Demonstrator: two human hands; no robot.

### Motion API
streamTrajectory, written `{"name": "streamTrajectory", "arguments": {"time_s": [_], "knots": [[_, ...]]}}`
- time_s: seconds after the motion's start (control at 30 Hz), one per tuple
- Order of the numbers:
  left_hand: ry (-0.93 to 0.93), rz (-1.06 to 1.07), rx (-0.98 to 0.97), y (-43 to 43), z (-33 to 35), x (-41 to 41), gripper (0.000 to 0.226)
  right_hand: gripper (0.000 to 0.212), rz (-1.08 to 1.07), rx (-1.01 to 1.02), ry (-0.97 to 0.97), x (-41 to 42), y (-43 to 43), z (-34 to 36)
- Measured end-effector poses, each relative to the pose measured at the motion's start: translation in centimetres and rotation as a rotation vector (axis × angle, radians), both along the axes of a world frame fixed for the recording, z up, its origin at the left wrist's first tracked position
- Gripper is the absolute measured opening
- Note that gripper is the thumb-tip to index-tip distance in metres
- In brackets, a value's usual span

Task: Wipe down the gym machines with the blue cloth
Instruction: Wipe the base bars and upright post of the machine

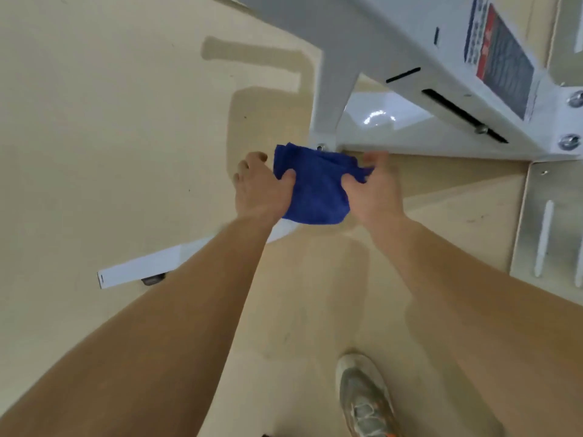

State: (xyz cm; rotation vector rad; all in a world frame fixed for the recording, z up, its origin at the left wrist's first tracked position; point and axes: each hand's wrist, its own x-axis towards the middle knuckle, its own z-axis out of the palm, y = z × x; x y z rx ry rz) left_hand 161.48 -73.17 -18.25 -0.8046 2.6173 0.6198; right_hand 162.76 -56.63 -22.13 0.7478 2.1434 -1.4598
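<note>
Floor: pale beige, smooth.
Left hand: gripping the cloth's left edge, thumb on top.
Right hand: pinching the right edge, slightly blurred.
Blue cloth: bunched between both hands, just below the machine's leg.
Gym machine: white frame, upper right, red-and-grey label.
Shoe: grey, bottom edge.

1. The cloth is a plain, deep royal blue.
2. The machine frame is glossy white, with narrow black slots and silver bolts.
3. Its label is red and dark grey, with blue-grey print on white.
4. The floor is pale beige with darker tan patches.
5. The shoe is dirty grey-white with orange accents.
</note>
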Motion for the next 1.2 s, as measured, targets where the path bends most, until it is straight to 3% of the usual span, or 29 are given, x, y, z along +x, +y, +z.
{"name": "streamTrajectory", "arguments": {"time_s": [0.1, 0.13, 0.23, 0.33, 0.43, 0.53, 0.67, 0.77, 0.93, 1.03, 1.13, 1.2], "knots": [[0.118, 0.048, 0.033, 1.8, -2.1, 0.9, 0.059, 0.055, -0.066, 0.28, 0.051, 0.2, -0.1, -1.1], [0.114, 0.026, 0.126, 2.3, -2.9, 1.7, 0.051, 0.049, -0.038, 0.249, 0.053, 1.0, -0.3, -1.4], [0.04, -0.115, 0.243, 2.7, -4.2, 3.7, 0.035, 0.024, 0.091, -0.137, 0.027, 3.2, -1.8, -2.3], [-0.002, -0.173, 0.256, 1.9, -4.8, 2.1, 0.028, 0.033, 0.11, -0.27, 0.023, 2.2, -3.5, -3.3], [-0.04, -0.176, 0.249, 1.6, -5.8, 0.3, 0.024, 0.036, 0.152, -0.126, -0.009, 1.0, -4.0, -4.6], [0.106, -0.237, 0.228, 1.7, -5.9, 1.5, 0.018, 0.04, 0.242, 0.072, 0.078, 1.1, -3.7, -5.5], [0.22, -0.385, 0.124, 1.7, -5.0, 4.0, 0.038, 0.037, 0.212, -0.02, 0.065, 3.4, -4.4, -5.0], [0.145, -0.332, 0.146, 1.2, -5.4, 2.4, 0.025, 0.036, 0.277, -0.08, 0.05, 4.6, -4.4, -4.3], [0.096, -0.207, 0.271, 1.0, -5.7, 0.1, 0.022, 0.04, 0.286, 0.112, 0.022, 0.3, -3.4, -5.2], [0.157, -0.27, 0.159, 1.3, -4.8, 2.8, 0.025, 0.04, 0.382, 0.09, 0.015, 2.6, -3.3, -5.1], [0.051, -0.365, -0.133, 0.7, -3.6, 4.3, 0.015, 0.038, 0.474, -0.021, -0.028, 5.1, -3.6, -3.9], [0.036, -0.319, -0.142, 0.1, -2.9, 3.7, 0.016, 0.038, 0.445, -0.017, -0.04, 4.2, -3.5, -3.6]]}}
